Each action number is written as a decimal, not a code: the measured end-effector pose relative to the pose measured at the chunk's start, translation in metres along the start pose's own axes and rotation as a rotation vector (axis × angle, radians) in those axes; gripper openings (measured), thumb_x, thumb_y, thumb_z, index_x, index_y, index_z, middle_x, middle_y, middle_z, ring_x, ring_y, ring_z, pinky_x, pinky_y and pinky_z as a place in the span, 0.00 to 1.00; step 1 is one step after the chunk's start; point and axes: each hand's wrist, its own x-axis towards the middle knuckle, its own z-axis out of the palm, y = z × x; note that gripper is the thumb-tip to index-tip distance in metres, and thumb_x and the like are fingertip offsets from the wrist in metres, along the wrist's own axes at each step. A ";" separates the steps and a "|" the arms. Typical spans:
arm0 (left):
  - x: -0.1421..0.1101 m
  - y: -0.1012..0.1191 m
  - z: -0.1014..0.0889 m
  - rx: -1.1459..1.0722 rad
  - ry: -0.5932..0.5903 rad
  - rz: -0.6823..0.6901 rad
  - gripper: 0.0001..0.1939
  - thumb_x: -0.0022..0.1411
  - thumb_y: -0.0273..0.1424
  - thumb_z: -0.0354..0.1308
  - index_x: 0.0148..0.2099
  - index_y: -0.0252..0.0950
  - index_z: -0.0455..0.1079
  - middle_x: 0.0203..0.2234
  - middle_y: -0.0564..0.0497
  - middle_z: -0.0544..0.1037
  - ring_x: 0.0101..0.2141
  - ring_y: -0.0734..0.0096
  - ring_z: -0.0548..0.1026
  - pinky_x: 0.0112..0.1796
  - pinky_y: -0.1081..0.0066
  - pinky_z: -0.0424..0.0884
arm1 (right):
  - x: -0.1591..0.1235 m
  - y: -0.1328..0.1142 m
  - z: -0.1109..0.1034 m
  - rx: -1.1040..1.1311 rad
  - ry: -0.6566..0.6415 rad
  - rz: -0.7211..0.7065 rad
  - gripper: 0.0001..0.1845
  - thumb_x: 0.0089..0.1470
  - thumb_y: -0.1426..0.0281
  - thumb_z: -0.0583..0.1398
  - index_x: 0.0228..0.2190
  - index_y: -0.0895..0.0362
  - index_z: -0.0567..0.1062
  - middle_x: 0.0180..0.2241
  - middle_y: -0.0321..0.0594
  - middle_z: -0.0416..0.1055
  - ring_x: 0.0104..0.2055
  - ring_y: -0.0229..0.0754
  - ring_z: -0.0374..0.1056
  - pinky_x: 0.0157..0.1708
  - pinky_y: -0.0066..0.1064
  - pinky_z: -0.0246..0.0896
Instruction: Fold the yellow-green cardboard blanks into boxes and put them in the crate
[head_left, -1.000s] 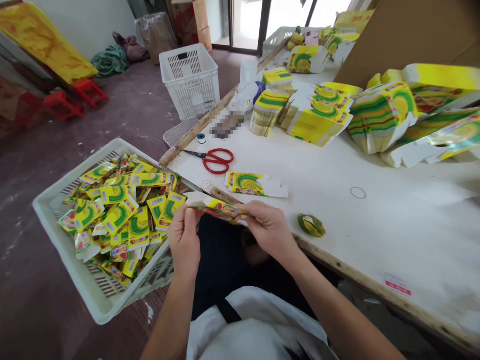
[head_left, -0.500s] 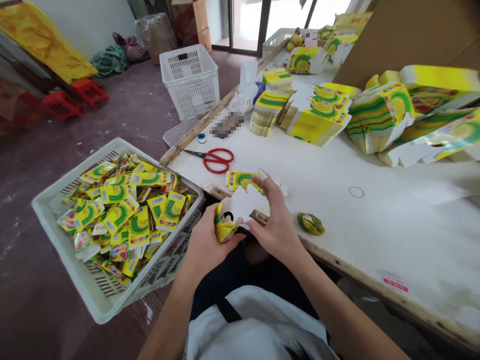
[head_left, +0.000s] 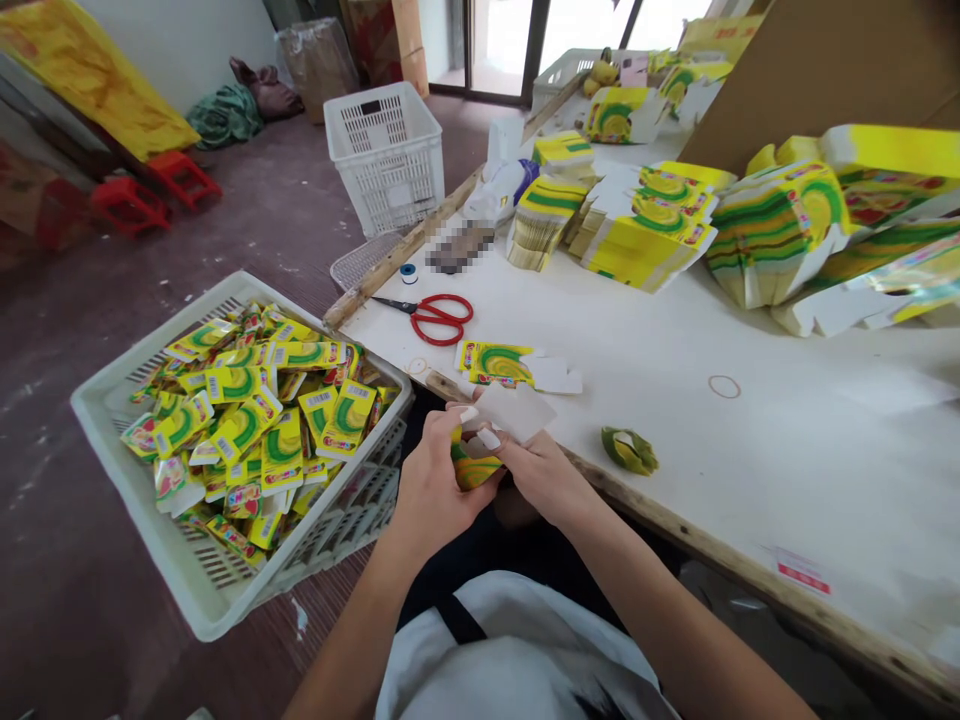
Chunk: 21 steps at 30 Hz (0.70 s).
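A small yellow-green cardboard box (head_left: 477, 470) with white flaps standing up is between my hands at the table's front edge. My left hand (head_left: 435, 480) wraps round its body from the left. On the right, my right hand (head_left: 536, 470) has its fingers pinched at the white flaps by the box's open end. What lies inside the box is hidden by the flaps and fingers. Just beyond, a flattened yellow carton (head_left: 495, 364) lies on the white table (head_left: 660, 390). A green crumpled piece (head_left: 630, 450) rests to the right of my right hand.
Left of me stands a white crate (head_left: 150, 540) heaped with yellow boxes. Red-handled scissors (head_left: 439, 318) and a small spool (head_left: 408, 273) lie on the table. Stacks of flat cartons (head_left: 637, 245) line its back. Another white crate (head_left: 390, 160) stands on the floor.
My right hand has come down from its raised, spread pose onto the box's flaps, and its fingers have closed there. The flattened carton behind now shows more fully.
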 end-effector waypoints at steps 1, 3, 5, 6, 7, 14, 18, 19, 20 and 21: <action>0.001 0.000 0.001 -0.007 0.014 0.021 0.25 0.56 0.31 0.62 0.54 0.41 0.56 0.44 0.48 0.70 0.43 0.63 0.76 0.40 0.66 0.74 | -0.001 0.000 -0.001 -0.013 -0.002 -0.020 0.28 0.60 0.50 0.55 0.55 0.51 0.73 0.50 0.43 0.77 0.59 0.51 0.66 0.63 0.47 0.55; 0.002 0.000 0.002 -0.031 0.015 -0.006 0.22 0.54 0.29 0.62 0.49 0.42 0.57 0.39 0.51 0.70 0.38 0.67 0.75 0.36 0.68 0.74 | -0.003 0.002 -0.002 -0.065 -0.029 -0.065 0.26 0.63 0.52 0.53 0.56 0.51 0.72 0.53 0.44 0.75 0.60 0.51 0.66 0.63 0.48 0.55; 0.002 -0.001 0.004 -0.073 0.012 -0.086 0.26 0.53 0.28 0.62 0.51 0.43 0.55 0.37 0.53 0.70 0.34 0.69 0.75 0.33 0.70 0.73 | -0.006 0.004 -0.003 -0.161 -0.079 -0.145 0.26 0.63 0.57 0.55 0.59 0.51 0.68 0.58 0.46 0.71 0.62 0.51 0.64 0.64 0.48 0.54; 0.001 -0.003 0.005 -0.100 0.031 -0.111 0.29 0.53 0.29 0.62 0.53 0.43 0.53 0.39 0.52 0.71 0.34 0.69 0.75 0.33 0.69 0.73 | -0.008 0.005 -0.003 -0.224 -0.112 -0.204 0.26 0.63 0.61 0.56 0.60 0.52 0.67 0.60 0.47 0.68 0.64 0.50 0.61 0.64 0.48 0.54; 0.000 -0.006 0.006 -0.127 0.062 -0.115 0.33 0.53 0.29 0.62 0.56 0.43 0.50 0.41 0.50 0.71 0.35 0.68 0.76 0.34 0.68 0.74 | -0.009 0.006 -0.004 -0.293 -0.142 -0.267 0.25 0.63 0.65 0.56 0.61 0.51 0.66 0.62 0.47 0.65 0.65 0.48 0.59 0.64 0.46 0.54; -0.006 -0.018 0.006 -0.220 0.143 -0.194 0.35 0.50 0.33 0.67 0.56 0.41 0.53 0.43 0.48 0.70 0.39 0.65 0.76 0.38 0.67 0.75 | -0.007 0.005 -0.008 -0.505 -0.204 -0.435 0.21 0.59 0.82 0.52 0.47 0.53 0.76 0.60 0.51 0.66 0.63 0.45 0.63 0.58 0.41 0.64; 0.000 -0.011 -0.003 -0.177 0.105 -0.199 0.29 0.48 0.33 0.67 0.50 0.39 0.59 0.36 0.53 0.72 0.33 0.69 0.75 0.33 0.70 0.73 | -0.006 0.001 -0.016 -0.532 -0.220 -0.424 0.20 0.56 0.83 0.52 0.44 0.56 0.76 0.59 0.54 0.68 0.60 0.45 0.67 0.56 0.41 0.65; 0.002 -0.009 -0.005 -0.158 0.088 -0.182 0.28 0.48 0.32 0.67 0.50 0.38 0.60 0.36 0.52 0.73 0.33 0.69 0.75 0.33 0.70 0.73 | -0.006 0.001 -0.018 -0.548 -0.233 -0.411 0.20 0.55 0.83 0.53 0.44 0.56 0.76 0.59 0.53 0.67 0.61 0.45 0.66 0.57 0.41 0.65; 0.003 -0.008 -0.006 -0.136 0.075 -0.161 0.28 0.48 0.32 0.67 0.50 0.38 0.61 0.36 0.52 0.73 0.34 0.69 0.76 0.34 0.70 0.74 | -0.007 0.001 -0.020 -0.568 -0.252 -0.393 0.21 0.54 0.83 0.53 0.44 0.55 0.76 0.60 0.53 0.66 0.62 0.45 0.65 0.58 0.42 0.64; 0.004 -0.007 -0.007 -0.108 0.062 -0.141 0.27 0.48 0.31 0.67 0.50 0.37 0.62 0.38 0.51 0.74 0.35 0.68 0.77 0.36 0.69 0.74 | -0.008 0.001 -0.021 -0.589 -0.274 -0.372 0.21 0.54 0.83 0.53 0.45 0.55 0.76 0.61 0.52 0.64 0.63 0.46 0.63 0.59 0.43 0.62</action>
